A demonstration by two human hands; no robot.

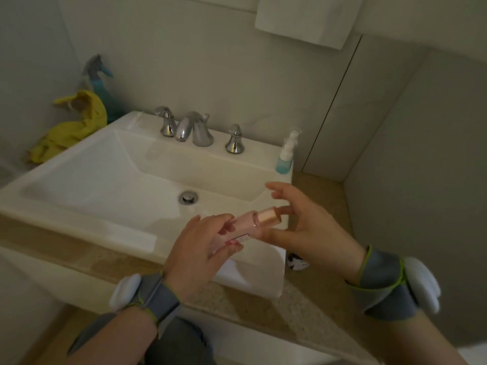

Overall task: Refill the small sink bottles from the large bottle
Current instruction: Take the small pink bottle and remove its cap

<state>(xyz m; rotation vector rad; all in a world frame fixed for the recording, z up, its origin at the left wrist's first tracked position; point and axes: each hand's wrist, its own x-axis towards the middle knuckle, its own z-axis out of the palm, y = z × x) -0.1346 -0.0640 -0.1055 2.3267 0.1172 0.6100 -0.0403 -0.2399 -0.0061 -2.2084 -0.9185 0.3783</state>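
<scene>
head view: small pink bottle (241,226) held in the air over the front right corner of the sink (79,164), lying tilted, copper cap (268,217) end up and to the right, cap on. left hand (200,251) grips the bottle's lower body, thumb and fingers curled round it. right hand (305,225) pinches the cap end, thumb under the neck, middle fingers behind the cap, index finger lifted straight and off the bottle. both wrists carry grey straps with white pods.

small blue pump bottle (285,158) stands upright on the back right corner of the sink rim, white pump on, well apart from the hands. chrome faucet (191,127) with two handles at the middle of the back rim. drain (188,198) in the basin, stopper down.

yellow cloth (76,122) heaped off the sink's back left corner, blue spray bottle (101,83) upright just behind it against the wall. dark round item (297,262) on the counter (250,306) beside the sink's front right corner, under the right hand, partly hidden, cannot tell what it is.
</scene>
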